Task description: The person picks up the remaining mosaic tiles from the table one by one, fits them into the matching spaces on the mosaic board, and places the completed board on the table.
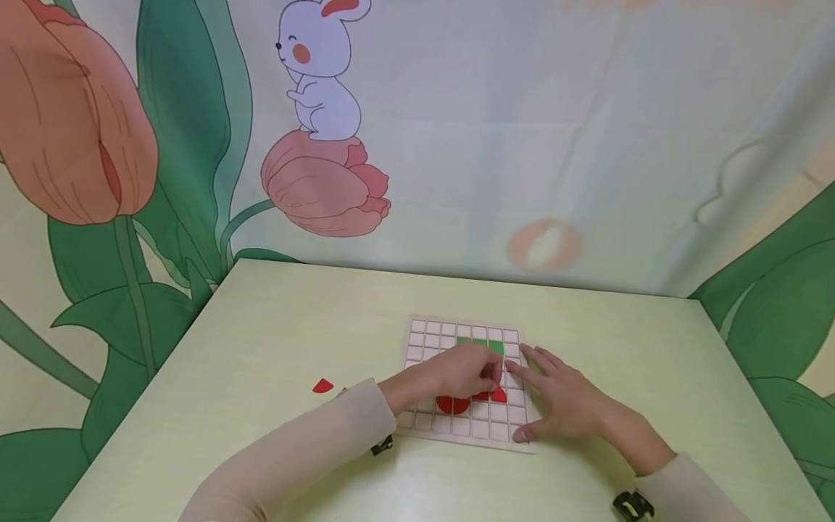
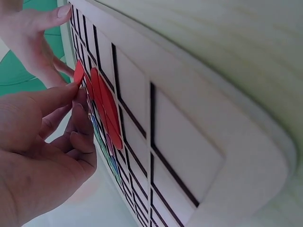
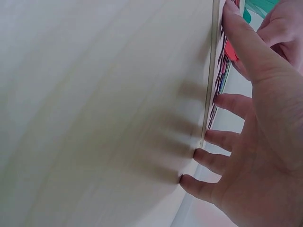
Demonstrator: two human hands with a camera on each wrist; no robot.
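A wooden grid board [image 1: 470, 439] lies on the table under both hands. Over its middle, my left hand [image 1: 466, 368] pinches a small red piece [image 2: 79, 72] between thumb and fingertips, tilted at the grid surface. Just beside it, red rounded pieces [image 1: 453, 404] sit in the squares. Green pieces [image 1: 496, 346] fill squares farther back, partly hidden by the left hand. My right hand [image 1: 574, 397] has its fingers spread along the board's right side, its thumb [image 3: 232, 12] resting on the board near the front corner and other fingertips at the edge and table.
On the pale table [image 1: 274, 319], left of the board, lies a loose red quarter-round piece [image 1: 322, 386]; another red bit shows by the left sleeve [image 1: 313, 449]. A printed curtain [image 1: 457, 145] with flowers and a rabbit hangs behind the table's far edge.
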